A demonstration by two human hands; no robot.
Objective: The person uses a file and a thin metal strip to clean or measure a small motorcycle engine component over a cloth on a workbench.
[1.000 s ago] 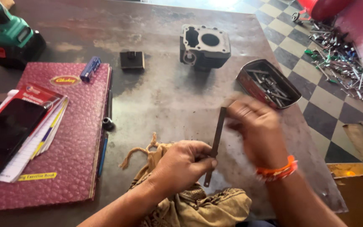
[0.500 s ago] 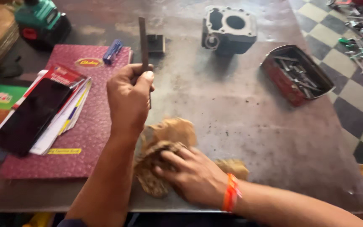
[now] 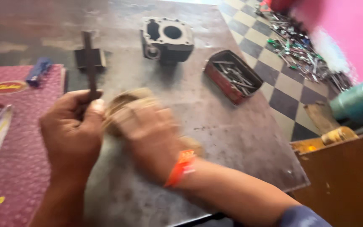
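A repair workshop: engine cylinder block on a steel bench, tools strewn across the floor

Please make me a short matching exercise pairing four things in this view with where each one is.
Things:
1. flat metal file
2. tan cloth
3. engine cylinder block
4. red tin of bolts

Places:
A. under the right hand
B. near the table's right edge
C. upright in the left hand
D. at the far middle of the metal table

Pairs: 1-C, 2-A, 3-D, 4-B
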